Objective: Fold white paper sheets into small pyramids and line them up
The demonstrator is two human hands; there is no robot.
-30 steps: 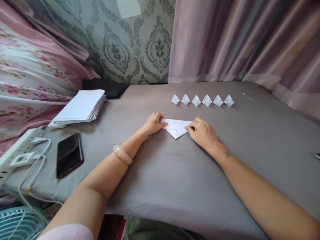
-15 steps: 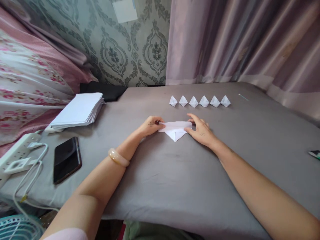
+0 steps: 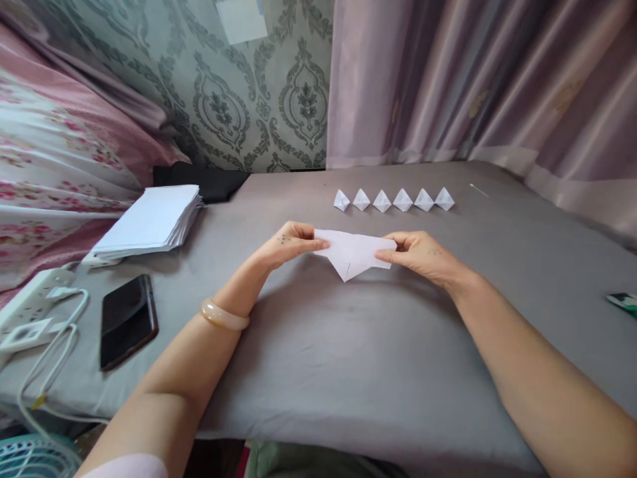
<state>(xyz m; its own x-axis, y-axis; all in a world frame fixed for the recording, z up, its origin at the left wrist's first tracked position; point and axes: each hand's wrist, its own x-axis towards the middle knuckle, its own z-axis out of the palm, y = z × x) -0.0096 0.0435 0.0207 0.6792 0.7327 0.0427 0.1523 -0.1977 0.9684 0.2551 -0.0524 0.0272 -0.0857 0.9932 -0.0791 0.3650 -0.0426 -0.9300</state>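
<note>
A folded white sheet of paper [image 3: 351,252] is stretched between both hands, its pointed flap hanging downward in the middle. My left hand [image 3: 293,240] pinches its left end, thumb in front and fingers behind. My right hand [image 3: 415,253] grips the right end the same way, with the wrist bent inward. The paper seems lifted a little off the grey cloth-covered table [image 3: 318,372]. Beyond it stands a row of several small folded white paper pieces [image 3: 382,200] with pointed tops. A pale bangle [image 3: 223,315] circles my left wrist.
A stack of white paper [image 3: 149,219] lies at the left, with a black item [image 3: 202,182] behind it. Nearer are a phone [image 3: 129,322] and a white power strip [image 3: 30,302] with cables. A thin white stick [image 3: 479,190] lies at the back right.
Both hands have raised the paper from the table, and its upper band has opened out. My right hand has closed on the right end and shifted slightly right. The view has moved slightly.
</note>
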